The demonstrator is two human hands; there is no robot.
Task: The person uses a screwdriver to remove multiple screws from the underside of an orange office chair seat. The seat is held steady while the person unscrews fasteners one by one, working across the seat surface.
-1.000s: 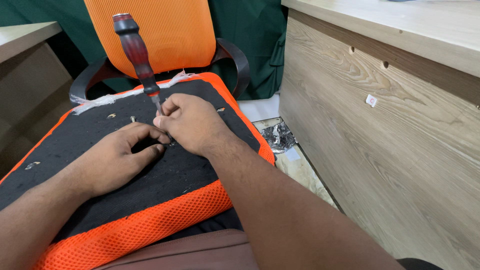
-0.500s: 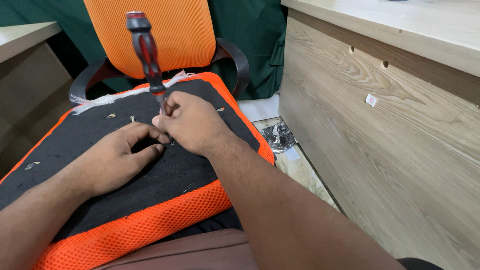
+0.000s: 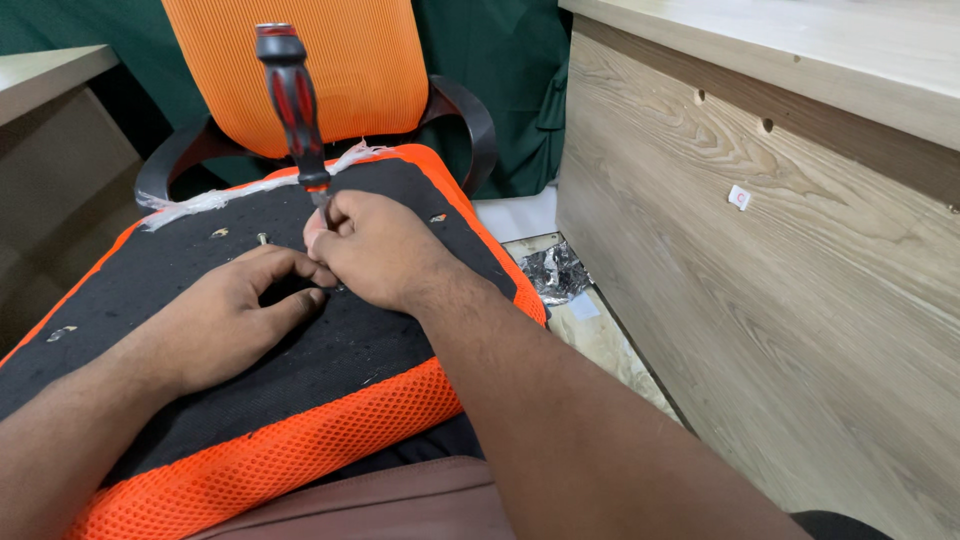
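A seat cushion point(image 3: 300, 440) with a black underside and orange mesh edges lies upside down in front of me. My right hand point(image 3: 385, 255) grips the metal shaft of a red-and-black screwdriver point(image 3: 290, 100), whose handle stands nearly upright above the fingers. Its tip is hidden under my hands. My left hand point(image 3: 225, 320) rests flat on the black fabric, fingers curled toward the same spot beside the right hand. Small metal fittings point(image 3: 262, 238) show on the fabric just behind the hands.
An orange office chair backrest point(image 3: 300, 60) with black armrests point(image 3: 470, 120) stands behind the cushion. A wooden desk panel point(image 3: 760, 260) rises at the right. Crumpled foil point(image 3: 555, 272) lies on the floor between them. Another desk corner point(image 3: 40, 75) sits at the left.
The screwdriver handle has swung from leaning left to nearly upright. Both hands stay in the same place on the cushion.
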